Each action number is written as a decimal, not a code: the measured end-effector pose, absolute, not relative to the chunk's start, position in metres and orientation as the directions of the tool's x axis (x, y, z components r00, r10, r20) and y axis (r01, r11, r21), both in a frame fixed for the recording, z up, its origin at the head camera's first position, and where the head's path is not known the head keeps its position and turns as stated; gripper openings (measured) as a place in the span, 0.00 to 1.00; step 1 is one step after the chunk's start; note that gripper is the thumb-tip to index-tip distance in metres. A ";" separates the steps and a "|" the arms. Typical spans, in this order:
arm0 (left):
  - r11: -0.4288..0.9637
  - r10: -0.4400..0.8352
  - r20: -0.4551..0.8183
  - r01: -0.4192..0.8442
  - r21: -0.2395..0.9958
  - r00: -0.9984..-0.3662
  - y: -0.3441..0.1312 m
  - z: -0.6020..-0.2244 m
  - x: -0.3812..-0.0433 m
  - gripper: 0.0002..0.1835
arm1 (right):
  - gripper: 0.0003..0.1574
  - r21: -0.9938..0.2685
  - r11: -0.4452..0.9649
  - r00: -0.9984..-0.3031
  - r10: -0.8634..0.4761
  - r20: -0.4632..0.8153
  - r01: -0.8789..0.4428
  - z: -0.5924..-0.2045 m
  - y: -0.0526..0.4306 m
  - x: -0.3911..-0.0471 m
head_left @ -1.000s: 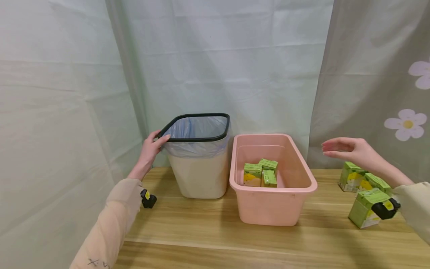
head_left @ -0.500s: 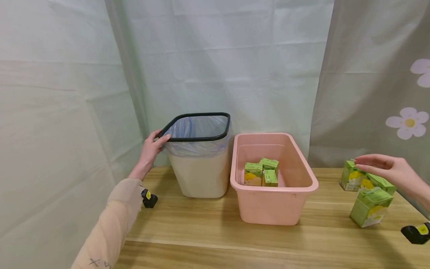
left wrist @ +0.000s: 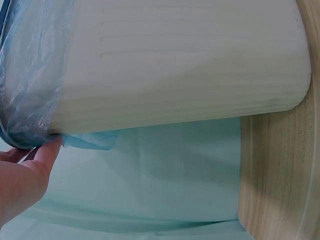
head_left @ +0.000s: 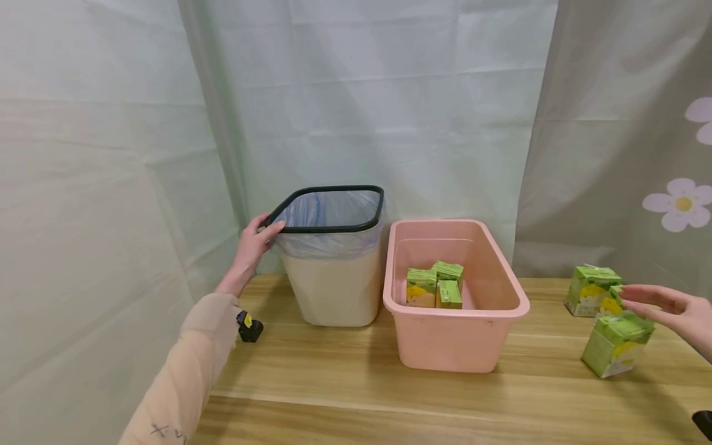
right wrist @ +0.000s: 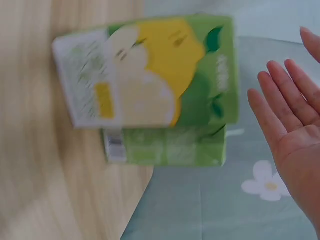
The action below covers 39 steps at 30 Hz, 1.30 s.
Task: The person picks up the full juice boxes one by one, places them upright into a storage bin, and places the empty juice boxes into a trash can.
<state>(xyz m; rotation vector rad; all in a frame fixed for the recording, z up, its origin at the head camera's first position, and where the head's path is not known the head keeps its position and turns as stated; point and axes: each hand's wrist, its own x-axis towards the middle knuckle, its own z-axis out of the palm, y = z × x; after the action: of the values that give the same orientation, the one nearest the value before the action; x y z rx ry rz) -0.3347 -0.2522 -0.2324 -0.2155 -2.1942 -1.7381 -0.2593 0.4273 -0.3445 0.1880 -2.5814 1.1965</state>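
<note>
My left hand (head_left: 251, 248) grips the black rim (head_left: 334, 229) of a cream trash bin (head_left: 330, 290) lined with a bluish plastic bag (left wrist: 35, 70). In the left wrist view the thumb lies on the bin's outer side. My right hand (head_left: 675, 314) is at the right, over green juice cartons with lemon pictures. Its fingers are fairly straight, with thumb apart from fingers and nothing held. A front carton (head_left: 614, 355) stands below it, a back carton (head_left: 591, 292) to its left. Between them a third carton (head_left: 610, 304) is partly hidden by the hand.
A pink plastic tub (head_left: 449, 343) stands right of the bin, with several green cartons (head_left: 421, 287) inside. Everything rests on a wooden table (head_left: 345, 383). A pale curtain (head_left: 378, 111) hangs close behind, and another stretch runs along the left.
My right hand has moved right and down from beside the tub to the cartons at the right. My left hand stays on the bin's rim. The view has shifted slightly.
</note>
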 end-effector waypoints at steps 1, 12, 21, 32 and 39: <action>0.242 -0.086 0.350 0.321 0.916 -0.933 -0.253 -0.234 -0.338 0.35 | 0.28 -0.728 0.638 -0.949 -0.016 0.315 -0.252 -0.347 0.429 -0.258; 0.269 -0.099 0.374 0.337 0.902 -0.922 -0.256 -0.240 -0.343 0.36 | 0.39 -0.653 0.642 -0.910 -0.199 0.362 -0.401 -0.365 0.439 -0.253; 0.267 -0.096 0.373 0.338 0.903 -0.923 -0.255 -0.240 -0.344 0.35 | 0.32 -0.593 0.659 -0.878 -0.247 0.410 -0.462 -0.370 0.441 -0.255; 0.282 -0.097 0.374 0.335 0.899 -0.922 -0.256 -0.241 -0.343 0.35 | 0.28 -0.531 0.775 -0.927 -0.184 0.328 -0.342 -0.372 0.432 -0.252; 0.273 -0.093 0.383 0.346 0.898 -0.919 -0.257 -0.240 -0.343 0.35 | 0.32 -0.516 0.808 -0.946 -0.146 0.291 -0.283 -0.367 0.428 -0.252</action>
<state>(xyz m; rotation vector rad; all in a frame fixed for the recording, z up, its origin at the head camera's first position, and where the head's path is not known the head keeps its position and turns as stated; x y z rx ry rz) -0.3434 -0.2568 -0.2404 -0.2303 -2.1897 -1.6847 -0.2524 0.4277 -0.3668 0.3322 -2.7569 0.8418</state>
